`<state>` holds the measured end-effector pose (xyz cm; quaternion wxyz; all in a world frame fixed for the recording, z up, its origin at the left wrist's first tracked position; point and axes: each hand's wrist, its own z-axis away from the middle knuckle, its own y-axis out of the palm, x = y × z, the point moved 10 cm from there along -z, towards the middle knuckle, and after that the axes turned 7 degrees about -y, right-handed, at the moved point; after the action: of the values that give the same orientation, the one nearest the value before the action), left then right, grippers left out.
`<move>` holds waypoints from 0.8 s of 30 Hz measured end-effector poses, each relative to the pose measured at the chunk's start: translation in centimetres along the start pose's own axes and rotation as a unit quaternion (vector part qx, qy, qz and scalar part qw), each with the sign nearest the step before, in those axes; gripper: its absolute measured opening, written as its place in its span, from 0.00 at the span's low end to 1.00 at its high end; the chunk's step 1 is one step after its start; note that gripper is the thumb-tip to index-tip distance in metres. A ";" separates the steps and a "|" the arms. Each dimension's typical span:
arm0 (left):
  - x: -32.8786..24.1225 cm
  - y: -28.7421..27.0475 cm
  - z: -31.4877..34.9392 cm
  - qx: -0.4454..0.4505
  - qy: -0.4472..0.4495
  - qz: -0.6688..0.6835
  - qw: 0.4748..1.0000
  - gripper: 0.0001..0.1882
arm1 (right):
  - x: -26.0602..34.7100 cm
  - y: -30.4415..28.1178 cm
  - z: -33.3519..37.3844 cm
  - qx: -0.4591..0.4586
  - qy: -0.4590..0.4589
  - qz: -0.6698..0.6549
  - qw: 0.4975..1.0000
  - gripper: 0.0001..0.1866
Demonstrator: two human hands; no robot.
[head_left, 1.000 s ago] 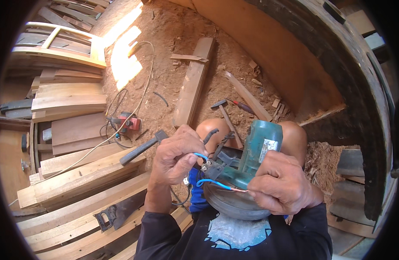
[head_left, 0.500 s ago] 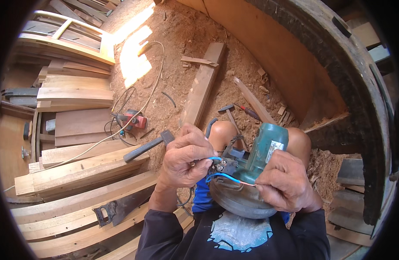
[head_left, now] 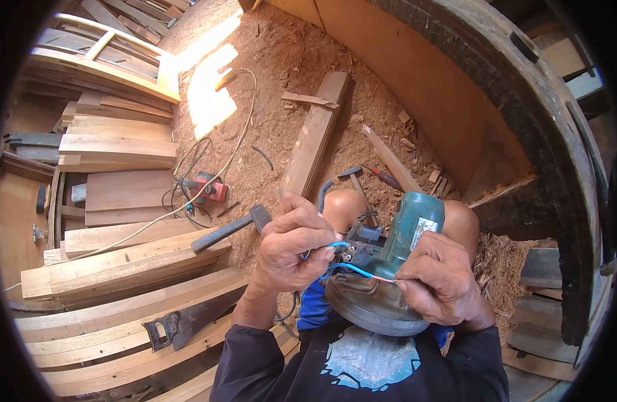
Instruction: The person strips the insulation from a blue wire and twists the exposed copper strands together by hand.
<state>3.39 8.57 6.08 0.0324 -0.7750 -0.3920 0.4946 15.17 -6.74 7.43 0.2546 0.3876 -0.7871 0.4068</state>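
Observation:
Between my knees rests a green power tool [head_left: 401,234] with a round grey guard [head_left: 368,315] at its near side. A dark switch block [head_left: 359,254] with metal terminals is exposed on it, and blue wires run there. My left hand [head_left: 291,251] is closed, pinching a short blue wire [head_left: 337,244] beside the block. With thumb and forefinger, my right hand [head_left: 441,278] grips the stripped copper end of another blue wire [head_left: 354,268], drawn out to the right. That wire's tip is hidden in my fingers.
A hammer [head_left: 221,232] lies left of my left hand. Farther off are another hammer [head_left: 352,171], a screwdriver [head_left: 387,177] and a red corded power tool [head_left: 212,189]. Stacked planks [head_left: 120,268] carry a handsaw [head_left: 188,327] on the left. A curved wooden structure [head_left: 549,120] rises at right.
My left hand has shifted slightly right, nearer the switch block. The right hand keeps its pinch on the bare wire end, and the blue wire now looks straighter.

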 end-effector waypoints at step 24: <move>1.7 1.1 -1.0 0.041 -0.064 0.052 0.996 0.05 | -2.7 0.2 0.5 -0.039 0.102 -0.077 0.991 0.02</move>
<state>5.13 9.28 4.83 0.0136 -0.7593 -0.3316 0.5598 16.50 -5.98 5.10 0.3789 0.3934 -0.7403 0.3919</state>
